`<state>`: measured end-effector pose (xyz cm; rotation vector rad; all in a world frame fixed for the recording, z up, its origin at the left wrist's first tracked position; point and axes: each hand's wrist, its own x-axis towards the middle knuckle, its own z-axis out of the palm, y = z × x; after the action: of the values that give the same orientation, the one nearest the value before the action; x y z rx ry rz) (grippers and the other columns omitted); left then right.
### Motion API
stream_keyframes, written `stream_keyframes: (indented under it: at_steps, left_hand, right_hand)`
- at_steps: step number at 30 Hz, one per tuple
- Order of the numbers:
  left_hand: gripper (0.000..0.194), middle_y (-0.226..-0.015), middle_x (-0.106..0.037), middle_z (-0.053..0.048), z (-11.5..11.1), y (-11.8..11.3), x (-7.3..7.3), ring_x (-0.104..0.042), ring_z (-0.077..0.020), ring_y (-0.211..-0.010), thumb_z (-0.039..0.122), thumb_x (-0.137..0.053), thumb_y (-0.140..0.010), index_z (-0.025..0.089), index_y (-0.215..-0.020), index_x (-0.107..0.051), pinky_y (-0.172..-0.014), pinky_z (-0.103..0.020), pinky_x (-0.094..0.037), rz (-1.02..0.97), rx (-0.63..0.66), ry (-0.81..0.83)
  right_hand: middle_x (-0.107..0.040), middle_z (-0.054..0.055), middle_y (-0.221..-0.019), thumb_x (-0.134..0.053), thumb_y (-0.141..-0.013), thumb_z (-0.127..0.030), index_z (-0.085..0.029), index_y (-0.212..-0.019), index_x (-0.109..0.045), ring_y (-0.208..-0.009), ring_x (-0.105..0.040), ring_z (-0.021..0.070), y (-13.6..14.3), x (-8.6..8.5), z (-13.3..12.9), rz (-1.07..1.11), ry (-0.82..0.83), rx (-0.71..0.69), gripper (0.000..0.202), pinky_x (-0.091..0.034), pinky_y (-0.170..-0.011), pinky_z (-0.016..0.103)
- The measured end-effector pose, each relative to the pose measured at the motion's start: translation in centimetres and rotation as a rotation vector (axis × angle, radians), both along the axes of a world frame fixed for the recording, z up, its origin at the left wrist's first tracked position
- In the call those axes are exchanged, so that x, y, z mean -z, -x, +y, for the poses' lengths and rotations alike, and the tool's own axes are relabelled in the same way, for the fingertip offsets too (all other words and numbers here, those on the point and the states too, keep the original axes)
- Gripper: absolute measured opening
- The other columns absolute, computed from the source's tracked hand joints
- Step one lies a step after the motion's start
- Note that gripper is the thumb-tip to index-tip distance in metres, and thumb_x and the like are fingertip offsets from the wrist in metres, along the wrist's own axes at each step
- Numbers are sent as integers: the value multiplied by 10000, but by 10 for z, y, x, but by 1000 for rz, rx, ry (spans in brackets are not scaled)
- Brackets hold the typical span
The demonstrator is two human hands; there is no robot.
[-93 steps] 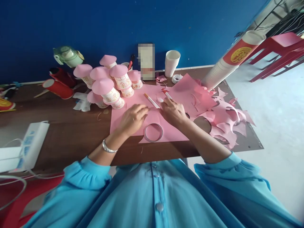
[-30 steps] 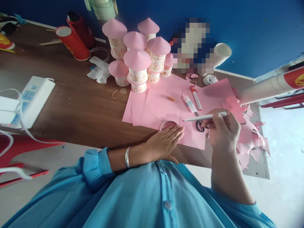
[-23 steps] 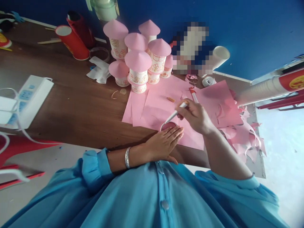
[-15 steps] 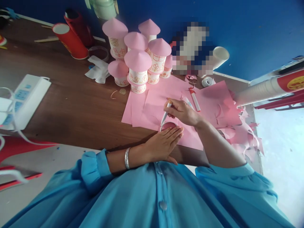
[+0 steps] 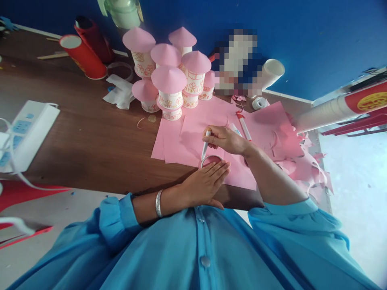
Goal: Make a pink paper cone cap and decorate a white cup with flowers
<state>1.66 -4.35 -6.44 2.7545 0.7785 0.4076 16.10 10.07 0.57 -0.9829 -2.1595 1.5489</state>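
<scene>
My right hand [image 5: 225, 139] grips a white marker [image 5: 205, 146] with an orange end, its tip down at the left edge of a round ring [image 5: 208, 158]. The ring lies on pink paper [image 5: 193, 139] near the table's front edge. Across the ring's lower part lies my left hand [image 5: 205, 183], flat, fingers stretched out and thumb apart. Beside my right hand is a second marker [image 5: 243, 125] with a red cap, resting on the paper.
Several paper-cup towers with pink cone roofs [image 5: 169, 80] stand behind the paper. A power strip [image 5: 30, 135] and a red tube [image 5: 83, 58] are at left. Stacked cups [image 5: 323, 114], a tape roll [image 5: 259, 103] and pink scraps [image 5: 314, 171] are at right.
The view has shifted slightly, so the things on the table appear a little further left. The marker has become more upright, its tip still at the ring's left side. My left hand keeps its flat pose.
</scene>
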Motion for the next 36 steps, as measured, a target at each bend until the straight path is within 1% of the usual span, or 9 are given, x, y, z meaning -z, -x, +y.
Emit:
stream_keyframes:
  at_steps: [6,10,15,20,23,26,30,32,36]
  left_hand:
    - [1186,-1665,-284,-319,2,1,1,-251,-370,-1600,870,-435,-851,-53,-1578,-275,-1290,-504,-224,-6,19,7]
    - [1215,-1651,-307,-329,3,1,0,-271,-379,-1590,860,-506,-831,-78,-1566,-268,-1292,-481,-229,-1,26,-7]
    - [1207,-1634,-328,-344,4,3,-3,-269,-371,-1592,828,-595,-807,-56,-1565,-278,-1291,-484,-252,1,25,15]
    - [1191,-1627,-338,-356,5,6,-5,-296,-407,-1574,818,-597,-803,-41,-1564,-278,-1264,-530,-316,-49,41,12]
    - [1197,-1628,-345,-352,5,7,-7,-291,-426,-1572,795,-642,-782,-4,-1585,-256,-1238,-578,-356,-76,28,49]
    - [1201,-1596,-397,-355,6,8,-9,-331,-449,-1552,787,-677,-757,20,-1589,-272,-1218,-623,-376,-93,18,72]
    - [1187,-1479,-520,-354,7,8,-12,-446,-477,-1471,840,-625,-745,-3,-1542,-375,-1200,-646,-394,-66,8,64]
    - [1177,-1465,-526,-349,7,8,-14,-452,-487,-1460,856,-597,-750,2,-1536,-398,-1196,-659,-391,-43,4,58]
    - [1159,-1498,-479,-368,8,9,-16,-407,-517,-1478,844,-588,-776,-18,-1527,-404,-1197,-680,-364,-22,-1,12]
  right_hand:
    - [-603,-37,-608,-693,-917,-605,-207,-773,-595,-541,-521,99,-21,5,-1,25,-10,159,434,-474,-609,269]
    - [-590,-41,-607,-723,-881,-629,-207,-797,-621,-546,-537,105,-35,10,-6,89,26,255,443,-483,-575,258]
    - [-616,-22,-646,-763,-854,-613,-196,-826,-646,-569,-558,111,-53,15,-16,151,48,392,435,-485,-548,243]
    - [-633,-15,-641,-770,-845,-611,-191,-837,-657,-558,-569,113,-67,13,-33,178,46,493,435,-488,-556,249]
    - [-633,-14,-631,-784,-822,-627,-202,-814,-656,-546,-563,117,-72,12,-43,207,45,559,444,-485,-551,257]
    - [-633,-15,-633,-767,-824,-653,-211,-817,-650,-547,-566,120,-77,13,-52,223,46,591,458,-483,-547,261]
    - [-637,-18,-671,-720,-865,-657,-209,-856,-642,-556,-573,113,-83,17,-63,226,53,622,455,-452,-513,240]
    - [-637,-19,-681,-708,-877,-653,-207,-871,-639,-563,-578,109,-85,20,-69,234,55,644,452,-445,-511,232]
    - [-640,-20,-684,-691,-892,-653,-209,-898,-642,-587,-591,112,-87,25,-82,265,23,680,447,-496,-583,251]
